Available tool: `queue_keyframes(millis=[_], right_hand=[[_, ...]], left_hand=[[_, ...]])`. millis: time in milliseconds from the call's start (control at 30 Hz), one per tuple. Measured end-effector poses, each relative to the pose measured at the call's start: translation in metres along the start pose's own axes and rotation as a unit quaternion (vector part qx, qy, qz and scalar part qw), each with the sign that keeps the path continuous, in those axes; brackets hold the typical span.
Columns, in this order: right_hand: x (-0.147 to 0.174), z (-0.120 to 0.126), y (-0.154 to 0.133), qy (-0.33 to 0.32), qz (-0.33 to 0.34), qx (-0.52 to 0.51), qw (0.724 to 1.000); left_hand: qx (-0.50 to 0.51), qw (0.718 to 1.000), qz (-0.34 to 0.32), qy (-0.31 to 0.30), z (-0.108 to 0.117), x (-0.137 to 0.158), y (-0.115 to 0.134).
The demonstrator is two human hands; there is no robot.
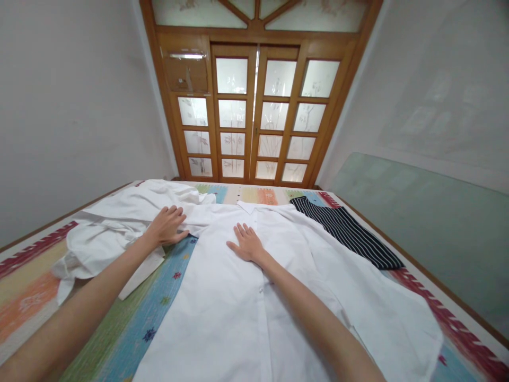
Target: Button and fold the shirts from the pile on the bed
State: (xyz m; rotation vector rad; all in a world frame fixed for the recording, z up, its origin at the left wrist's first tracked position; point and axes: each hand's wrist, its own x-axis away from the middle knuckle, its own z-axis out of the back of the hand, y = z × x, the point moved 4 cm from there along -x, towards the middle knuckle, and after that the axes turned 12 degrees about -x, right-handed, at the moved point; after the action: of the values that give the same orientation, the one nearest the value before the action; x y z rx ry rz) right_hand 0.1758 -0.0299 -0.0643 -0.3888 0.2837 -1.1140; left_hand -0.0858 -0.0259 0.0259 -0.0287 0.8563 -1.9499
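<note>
A white button-up shirt (222, 307) lies spread front side up, its collar at the far end and its button strip running toward me. My right hand (247, 243) rests flat on its chest, palm down, fingers stretched out. Over the shirt's left sleeve my left hand (167, 225) lies with the thumb apart from the slightly bent fingers. Beside that hand, a crumpled heap of white cloth (107, 236) is bunched up; the boundary between it and the sleeve is hard to make out.
Under the clothes is a colourful patterned cover (170, 289) on a bed-like surface. A black-and-white striped cloth (345, 231) lies at the far right. A pale green panel (421, 212) leans along the right wall. Wooden doors with frosted panes (254, 116) stand beyond the far edge.
</note>
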Motion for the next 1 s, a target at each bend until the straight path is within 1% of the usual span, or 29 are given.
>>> queue_keyframes(millis=[33, 100, 133, 200, 267, 333, 400, 467, 567, 633, 700, 800, 867, 900, 1000], right_hand=[[0.0, 0.0, 0.0, 0.0, -0.001, 0.001, 1.0], [0.0, -0.001, -0.001, 0.0, -0.002, 0.004, 1.0], [0.0, -0.001, -0.001, 0.0, -0.002, 0.006, 1.0], [0.001, -0.001, -0.002, 0.002, -0.002, 0.009, 1.0], [0.001, -0.001, -0.002, 0.004, -0.002, 0.012, 1.0], [0.001, 0.0, -0.002, 0.006, -0.001, 0.014, 1.0], [0.001, 0.0, -0.002, 0.01, 0.002, 0.015, 1.0], [0.001, -0.001, -0.001, 0.012, 0.004, 0.017, 1.0], [0.0, -0.002, -0.001, 0.014, 0.007, 0.018, 1.0], [0.0, -0.002, 0.0, 0.016, 0.009, 0.018, 1.0], [0.0, -0.003, 0.0, 0.017, 0.01, 0.018, 1.0], [0.0, -0.003, 0.001, 0.017, 0.011, 0.016, 1.0], [0.0, -0.003, 0.001, 0.017, 0.011, 0.013, 1.0], [0.0, -0.003, 0.0, 0.017, 0.011, 0.012, 1.0], [0.0, -0.003, 0.0, 0.015, 0.009, 0.011, 1.0]], left_hand=[[0.006, 1.0, -0.007, 0.016, 0.002, -0.003, -0.001], [0.02, 0.999, 0.01, 0.024, 0.002, -0.011, -0.003], [0.028, 0.999, 0.027, 0.011, -0.001, -0.017, -0.003], [0.04, 0.997, 0.06, -0.042, -0.01, -0.026, -0.002], [0.037, 0.992, 0.079, -0.091, -0.02, -0.034, -0.001], [0.023, 0.99, 0.097, -0.098, -0.028, -0.039, -0.003], [0.01, 0.988, 0.122, -0.089, -0.033, -0.045, -0.012], [0.004, 0.985, 0.136, -0.103, -0.037, -0.052, -0.025], [0.01, 0.982, 0.116, -0.151, -0.041, -0.065, -0.044], [0.027, 0.979, 0.114, -0.167, -0.038, -0.073, -0.054], [0.04, 0.977, 0.134, -0.159, -0.032, -0.079, -0.061], [0.037, 0.981, 0.155, -0.114, -0.023, -0.085, -0.062], [0.021, 0.986, 0.143, -0.084, -0.021, -0.087, -0.059], [0.009, 0.988, 0.132, -0.078, -0.022, -0.087, -0.057], [-0.026, 0.989, 0.107, -0.099, -0.031, -0.082, -0.052]])
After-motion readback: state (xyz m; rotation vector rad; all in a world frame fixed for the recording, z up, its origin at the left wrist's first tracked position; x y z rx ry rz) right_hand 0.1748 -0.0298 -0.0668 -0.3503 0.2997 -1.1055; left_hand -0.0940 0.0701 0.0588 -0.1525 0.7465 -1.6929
